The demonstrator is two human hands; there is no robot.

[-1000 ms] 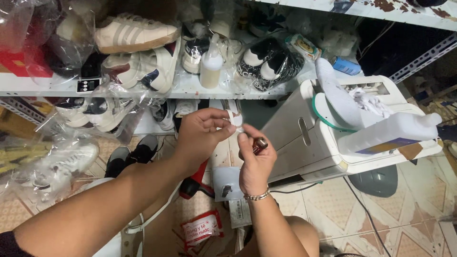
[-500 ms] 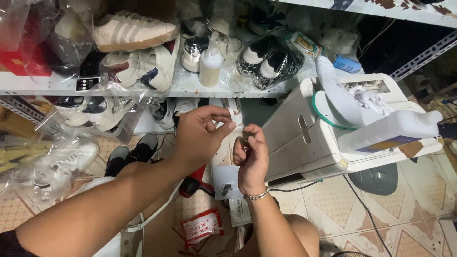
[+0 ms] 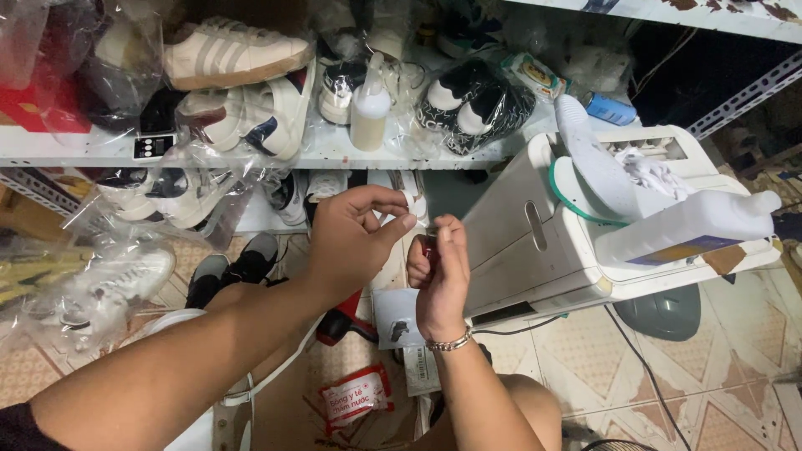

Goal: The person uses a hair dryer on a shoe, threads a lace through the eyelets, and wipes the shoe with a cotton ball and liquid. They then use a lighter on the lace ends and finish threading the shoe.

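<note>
Hands meet just left of the white machine (image 3: 535, 250): right hand (image 3: 441, 280) curled around a small, light, probably slippery dark-red bottle (image 3: 428, 248), left hand (image 3: 351, 238) pinching its white cap (image 3: 409, 200).

A beige striped sneaker (image 3: 234, 54) lies near the left end of the white shelf (image 3: 83, 154), and a pale squeeze bottle (image 3: 369, 108) stands at its front edge. A white plastic jug (image 3: 681, 230) lies on the white machine (image 3: 543, 250), and a red packet (image 3: 357, 397) lies on the tiled floor (image 3: 710, 384).

Bare forearms, silver chain bracelet (image 3: 449, 342) on right wrist
</note>
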